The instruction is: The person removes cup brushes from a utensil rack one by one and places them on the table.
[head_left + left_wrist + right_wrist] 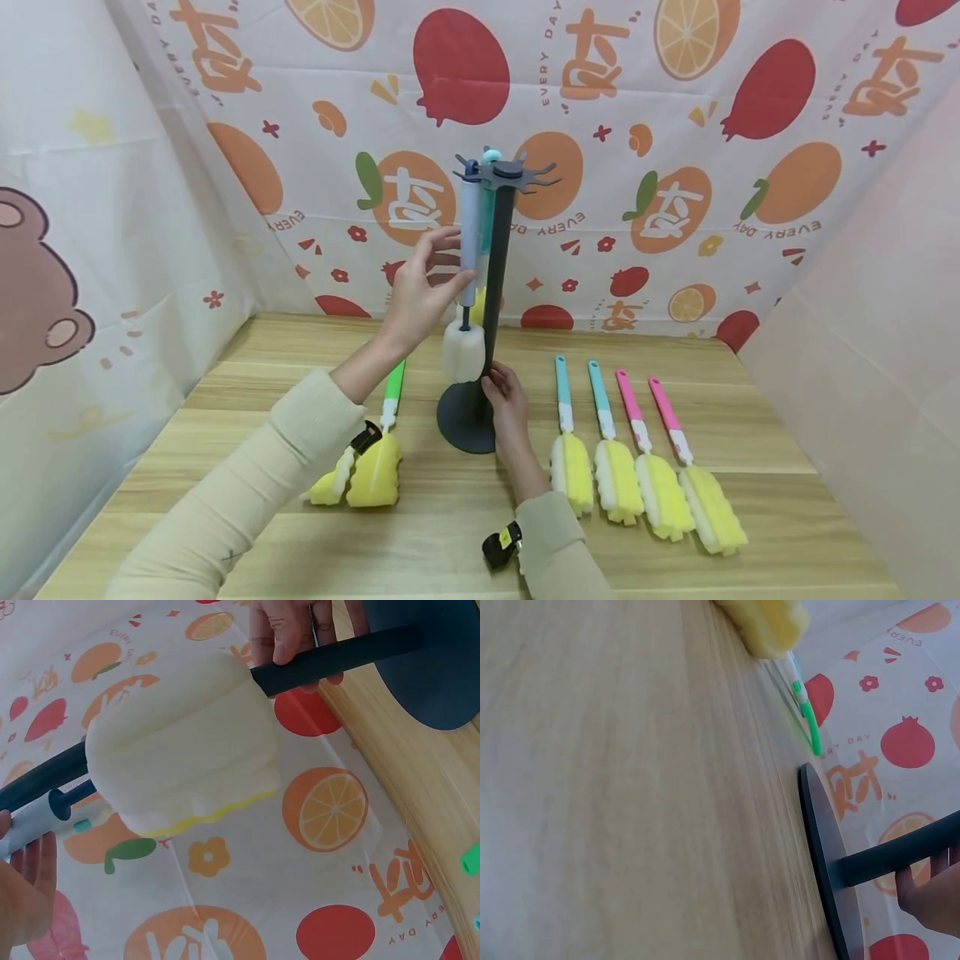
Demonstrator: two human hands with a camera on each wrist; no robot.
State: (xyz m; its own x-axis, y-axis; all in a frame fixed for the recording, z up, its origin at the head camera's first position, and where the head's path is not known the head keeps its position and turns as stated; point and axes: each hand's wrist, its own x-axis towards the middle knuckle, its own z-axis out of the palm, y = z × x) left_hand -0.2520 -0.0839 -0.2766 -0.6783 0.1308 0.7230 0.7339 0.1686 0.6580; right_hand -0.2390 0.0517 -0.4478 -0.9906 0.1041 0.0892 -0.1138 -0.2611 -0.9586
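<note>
A dark stand [498, 275] with a round base and a hooked top stands upright on the table. My left hand [420, 292] pinches the pale blue handle of a sponge bottle brush [464, 353], its white head pointing down. The handle's top loop is at a hook; whether it bears the weight I cannot tell. Behind it hangs a teal-handled brush [486, 221], partly hidden. Low on the pole, my right hand [510, 408] grips the stand, fingers curled around it in the right wrist view. The white sponge [184, 742] fills the middle of the left wrist view.
Several yellow-and-white sponge brushes with blue and pink handles, such as this pink one [666, 408], lie to the right. At left lie a green-handled brush [375, 471] and another yellow sponge [330, 483], partly covered by my sleeve. A patterned cloth [637, 275] stands behind the table [787, 500].
</note>
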